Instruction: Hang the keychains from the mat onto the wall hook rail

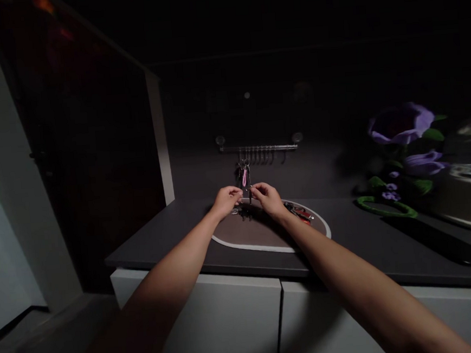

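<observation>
Both my arms reach out over a dark countertop [163,242]. My left hand [226,200] and my right hand [266,198] meet above an oval brown mat with a white rim [261,246], fingers pinched on a bunch of keys with a pink tag [244,182]. The keys hang just below a metal hook rail [260,148] on the wall; whether they are on a hook I cannot tell. More keys with a red piece [300,212] lie on the mat beside my right wrist.
Purple artificial flowers with green leaves [405,152] stand at the right. A metal sink or pot [469,191] sits at the far right. White cabinet doors [239,323] lie below the counter. A dark doorway [95,155] opens at the left. The room is dim.
</observation>
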{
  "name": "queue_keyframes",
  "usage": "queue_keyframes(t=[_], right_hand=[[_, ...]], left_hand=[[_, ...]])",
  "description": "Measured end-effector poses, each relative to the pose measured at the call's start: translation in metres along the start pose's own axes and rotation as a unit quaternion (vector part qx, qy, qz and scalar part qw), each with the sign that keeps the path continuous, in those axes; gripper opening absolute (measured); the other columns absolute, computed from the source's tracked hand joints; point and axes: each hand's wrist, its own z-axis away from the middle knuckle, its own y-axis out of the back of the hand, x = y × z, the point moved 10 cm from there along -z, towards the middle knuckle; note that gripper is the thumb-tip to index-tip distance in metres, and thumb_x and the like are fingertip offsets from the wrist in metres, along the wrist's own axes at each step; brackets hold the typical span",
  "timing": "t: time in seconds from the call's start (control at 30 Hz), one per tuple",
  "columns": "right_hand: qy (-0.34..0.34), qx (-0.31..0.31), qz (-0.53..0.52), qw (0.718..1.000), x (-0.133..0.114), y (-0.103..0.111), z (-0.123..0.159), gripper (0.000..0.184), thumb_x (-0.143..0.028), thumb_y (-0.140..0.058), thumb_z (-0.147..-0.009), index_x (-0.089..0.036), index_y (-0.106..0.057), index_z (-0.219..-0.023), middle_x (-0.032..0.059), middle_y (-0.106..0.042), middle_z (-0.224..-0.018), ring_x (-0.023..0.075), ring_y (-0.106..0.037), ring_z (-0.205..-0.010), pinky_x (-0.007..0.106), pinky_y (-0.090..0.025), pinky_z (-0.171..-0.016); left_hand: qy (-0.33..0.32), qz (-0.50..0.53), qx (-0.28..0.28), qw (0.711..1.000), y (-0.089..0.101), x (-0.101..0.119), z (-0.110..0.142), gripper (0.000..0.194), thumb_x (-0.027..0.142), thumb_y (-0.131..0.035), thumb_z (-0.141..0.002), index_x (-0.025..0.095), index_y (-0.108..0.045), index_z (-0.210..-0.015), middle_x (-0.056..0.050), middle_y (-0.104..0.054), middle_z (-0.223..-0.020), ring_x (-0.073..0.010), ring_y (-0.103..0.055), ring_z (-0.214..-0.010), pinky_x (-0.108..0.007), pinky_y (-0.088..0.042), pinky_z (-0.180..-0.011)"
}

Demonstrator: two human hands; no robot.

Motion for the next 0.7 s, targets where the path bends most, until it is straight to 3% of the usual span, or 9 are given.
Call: queue_keyframes(t=[0.2, 0.37, 0.7], right_hand=[[-0.070, 0.042, -0.095, 0.992, 0.009, 0.004, -0.001, 0.033, -0.049, -0.058, -0.064, -0.018, -0.051, -0.076, -0.0001, -0.056, -0.072, 0.0100, -0.052, -0.064, 0.024, -0.046, -0.061], [-0.095, 0.088, -0.124, 0.984, 0.012, 0.010, -0.016, 0.027, -0.041, -0.057, -0.065, -0.017, -0.048, -0.073, -0.0024, -0.051, -0.067, 0.0083, -0.050, -0.059, 0.021, -0.045, -0.055], [-0.088, 0.164, -0.059, 0.981, 0.004, 0.021, -0.077, 0.018, -0.032, -0.050, -0.071, -0.014, -0.052, -0.075, -0.0003, -0.057, -0.063, 0.0092, -0.053, -0.057, 0.022, -0.047, -0.056]], left_hand=[[-0.076, -0.165, 0.024, 0.983, 0.003, 0.015, 0.003, 0.013, 0.020, -0.052, -0.073, 0.013, -0.063, -0.075, -0.002, -0.064, -0.067, -0.0111, -0.057, -0.063, -0.023, -0.045, -0.062], [-0.108, -0.237, 0.022, 0.965, 0.000, 0.017, 0.004, 0.017, 0.023, -0.050, -0.075, 0.015, -0.064, -0.077, -0.005, -0.067, -0.076, -0.0135, -0.058, -0.070, -0.025, -0.044, -0.066], [-0.171, -0.357, 0.003, 0.918, -0.008, 0.025, 0.006, 0.023, 0.026, -0.044, -0.080, 0.017, -0.065, -0.078, -0.006, -0.065, -0.075, -0.0151, -0.055, -0.070, -0.025, -0.039, -0.065]])
